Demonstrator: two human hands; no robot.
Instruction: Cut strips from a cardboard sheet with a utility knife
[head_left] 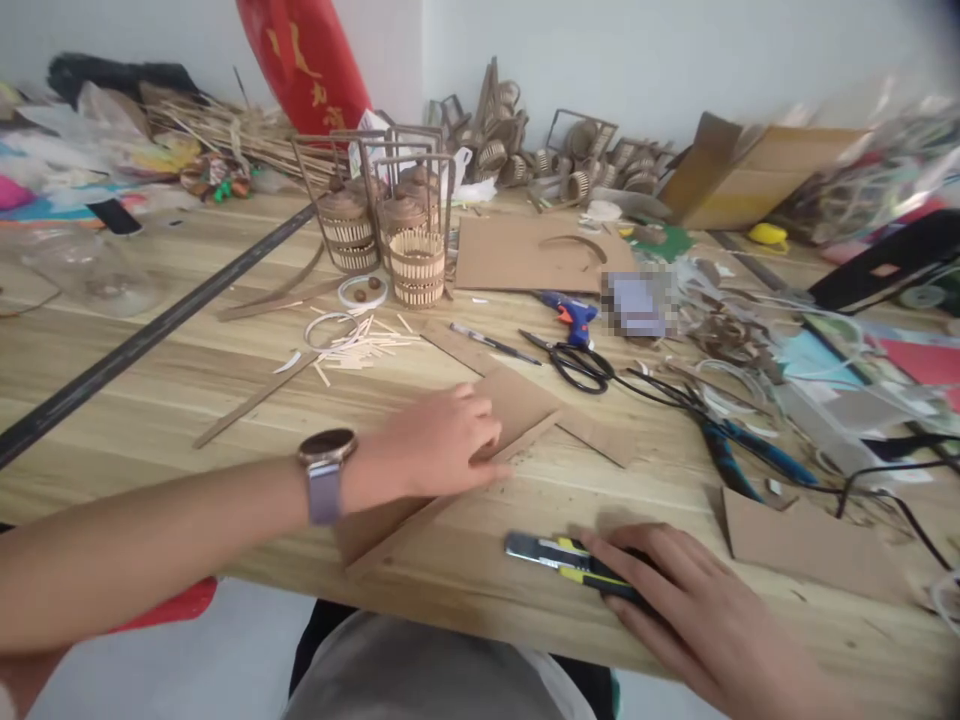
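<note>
My left hand (450, 440), with a watch (328, 455) on its wrist, rests on a piece of brown cardboard (517, 393). Its fingers are curled and the thumb lies along a narrow cut strip (529, 437) at the near edge. The palm side is hidden. On the table near the front edge, my right hand (675, 600) is closed over a yellow and black utility knife (585, 570), whose metal end points left. A longer cardboard strip (596, 433) lies beneath the piece, running out to the right.
Small slatted baskets (417, 268) with handles stand behind thin wooden sticks (360, 345). A pen (495, 343), black scissors (581, 367), a blue glue gun (574, 317) and pliers (765, 450) lie ahead and right. A long dark bar (165, 320) crosses the left side.
</note>
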